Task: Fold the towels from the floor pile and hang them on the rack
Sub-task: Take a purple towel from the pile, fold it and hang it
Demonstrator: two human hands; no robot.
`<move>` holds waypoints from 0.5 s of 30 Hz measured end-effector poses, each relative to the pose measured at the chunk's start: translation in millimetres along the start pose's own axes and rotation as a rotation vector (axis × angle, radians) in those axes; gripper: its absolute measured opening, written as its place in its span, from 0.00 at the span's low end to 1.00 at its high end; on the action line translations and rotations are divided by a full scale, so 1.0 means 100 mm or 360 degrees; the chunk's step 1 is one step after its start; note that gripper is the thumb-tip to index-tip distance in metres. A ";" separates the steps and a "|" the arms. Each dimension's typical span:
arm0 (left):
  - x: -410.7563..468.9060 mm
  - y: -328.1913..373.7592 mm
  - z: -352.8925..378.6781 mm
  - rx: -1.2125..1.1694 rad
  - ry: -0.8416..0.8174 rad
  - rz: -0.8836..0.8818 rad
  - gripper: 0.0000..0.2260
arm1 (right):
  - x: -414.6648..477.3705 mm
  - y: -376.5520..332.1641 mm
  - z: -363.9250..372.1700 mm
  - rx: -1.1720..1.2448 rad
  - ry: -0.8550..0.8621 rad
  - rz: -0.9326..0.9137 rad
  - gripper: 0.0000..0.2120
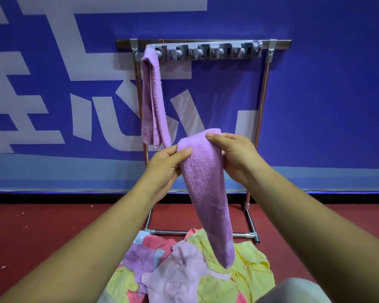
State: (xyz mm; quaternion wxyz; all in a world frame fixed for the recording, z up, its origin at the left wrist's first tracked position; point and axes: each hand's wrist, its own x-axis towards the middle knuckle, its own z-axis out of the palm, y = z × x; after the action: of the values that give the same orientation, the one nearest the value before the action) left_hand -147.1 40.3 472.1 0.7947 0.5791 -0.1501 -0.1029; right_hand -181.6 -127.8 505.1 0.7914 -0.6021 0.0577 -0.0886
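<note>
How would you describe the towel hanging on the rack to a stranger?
Find the metal rack against the blue wall. From its top bar's left end hangs a folded purple towel. Only it hangs there; the other purple towel is held in front.

- Both hands hold a folded purple towel (206, 189) by its top, in front of the rack (263, 88).
- The left hand (165, 169) pinches the towel's left edge; the right hand (234, 154) grips the right top corner.
- The towel hangs down over the floor pile (184, 274).
- Another purple towel (152, 99) hangs at the rack's left end.
- A blue banner (326, 106) stands behind the rack.
</note>
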 end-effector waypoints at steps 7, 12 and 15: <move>0.20 0.41 0.19 0.0260 -0.0082 -0.0031 0.06 | -0.05 -0.21 -0.26 -0.0452 -0.0015 0.0206 0.07; 0.27 0.76 0.18 0.0547 -0.0481 -0.0270 0.07 | 0.10 -0.60 -0.35 -0.1501 0.0045 0.0105 0.16; 0.35 0.92 0.14 0.0550 -0.0656 -0.0314 0.08 | 0.19 -0.68 -0.21 -0.1144 -0.0420 -0.0136 0.12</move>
State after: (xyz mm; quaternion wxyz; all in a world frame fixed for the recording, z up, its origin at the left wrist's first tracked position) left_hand -120.4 44.8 567.6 0.6229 0.6847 -0.2668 -0.2683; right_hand -172.3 -168.8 565.7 0.5260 -0.8492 -0.0424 -0.0174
